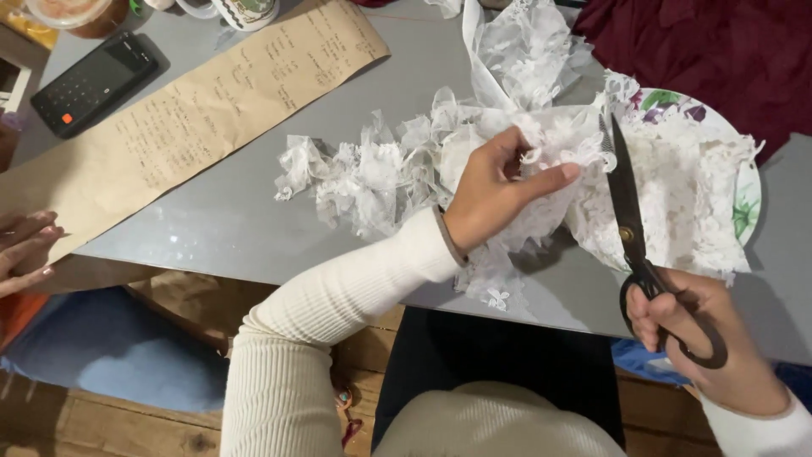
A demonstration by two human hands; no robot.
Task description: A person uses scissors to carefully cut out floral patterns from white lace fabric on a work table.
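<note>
My left hand [495, 190] pinches a piece of white lace fabric [541, 140] near the middle of the grey table [220, 224]. The lace spreads in a crumpled strip from the centre left [355, 173] to the right. My right hand [698, 334] grips black scissors [630, 228] by the handles, blades pointing up and nearly closed, right beside the lace that the left hand holds. More white lace lies piled on a floral plate [748, 199] behind the scissors.
A long strip of brown paper with handwriting [194, 110] lies at the left. A black card terminal [93, 80] and a mug [245, 10] sit at the far left. Another person's hand [25, 245] rests at the left edge. Dark red cloth [719, 51] lies at the back right.
</note>
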